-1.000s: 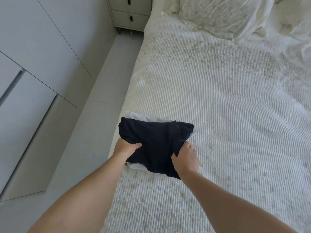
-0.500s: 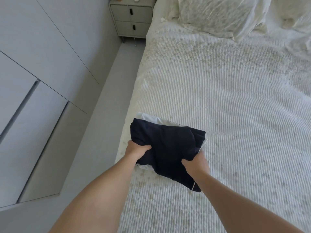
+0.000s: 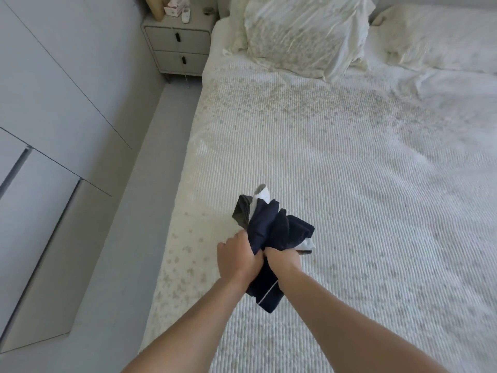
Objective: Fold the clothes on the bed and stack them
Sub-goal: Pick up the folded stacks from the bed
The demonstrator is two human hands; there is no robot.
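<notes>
A bunched bundle of clothes (image 3: 271,224), mostly dark navy with a grey piece and a white piece showing, is held up above the near left part of the white ribbed bed (image 3: 349,170). My left hand (image 3: 238,261) and my right hand (image 3: 282,261) are pressed together, both gripping the bundle at its middle. A navy end with a thin white stripe hangs down below my wrists. The bundle looks lifted off the cover.
Two rumpled pillows (image 3: 304,33) lie at the head of the bed. A grey nightstand (image 3: 178,47) with two drawers stands at the far left corner, small items on top. Wardrobe doors (image 3: 53,103) line the left side across a narrow floor strip.
The clothes lay flat as a stack on the bed with my hands at its two sides. My hands have since come together and scrunched the stack into a bundle, raising it.
</notes>
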